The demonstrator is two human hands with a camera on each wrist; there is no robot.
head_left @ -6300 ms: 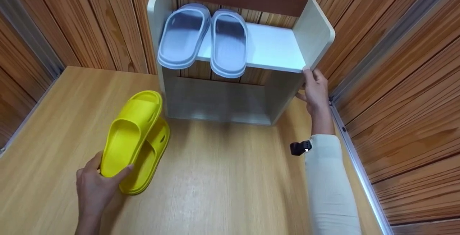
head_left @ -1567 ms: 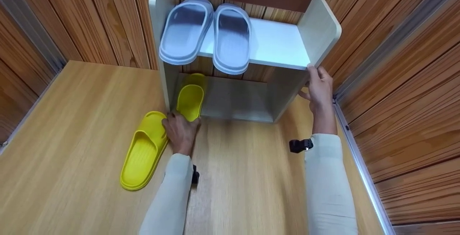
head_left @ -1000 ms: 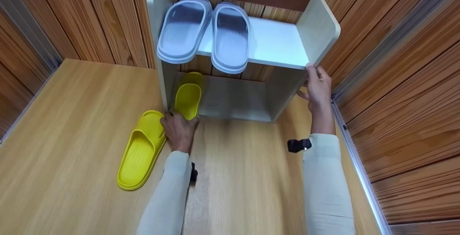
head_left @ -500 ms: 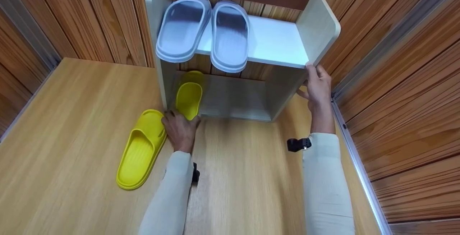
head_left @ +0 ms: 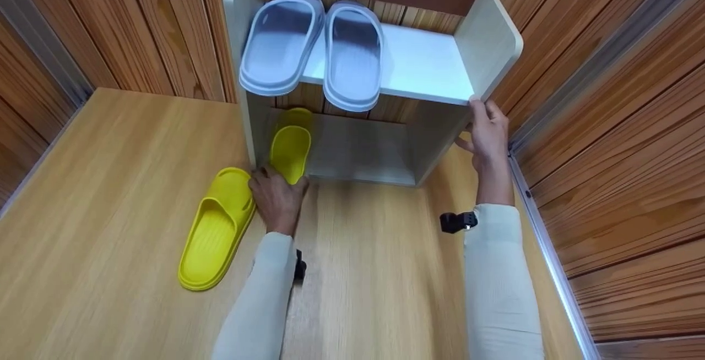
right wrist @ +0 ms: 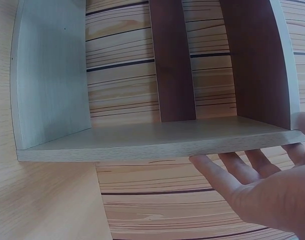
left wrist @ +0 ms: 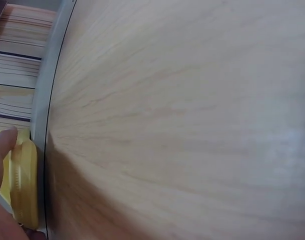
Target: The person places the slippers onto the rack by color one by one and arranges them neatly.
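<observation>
In the head view, my left hand [head_left: 277,197] grips the heel end of a yellow slipper [head_left: 291,148], with the thumb on its right side. The slipper's front lies inside the lower compartment of the small shoe rack [head_left: 487,43], near its left wall. In the left wrist view, thumb and fingers show around the yellow slipper [left wrist: 25,185]. A matching slipper [head_left: 212,233] lies on the floor left of my hand. My right hand [head_left: 486,131] holds the rack's right side panel by its front edge; in the right wrist view, its fingers touch the panel's outer face.
Two grey slippers [head_left: 282,46] stand side by side on the left part of the white upper shelf [head_left: 421,63], heels over its front edge. Wood-plank walls [head_left: 633,184] enclose the wood-pattern floor [head_left: 358,272]. A metal strip [head_left: 551,261] runs along the right edge.
Over these seconds my left hand has brought the yellow slipper from above its mate into the lower compartment. In the last second both hands have hardly moved. My right hand keeps its hold.
</observation>
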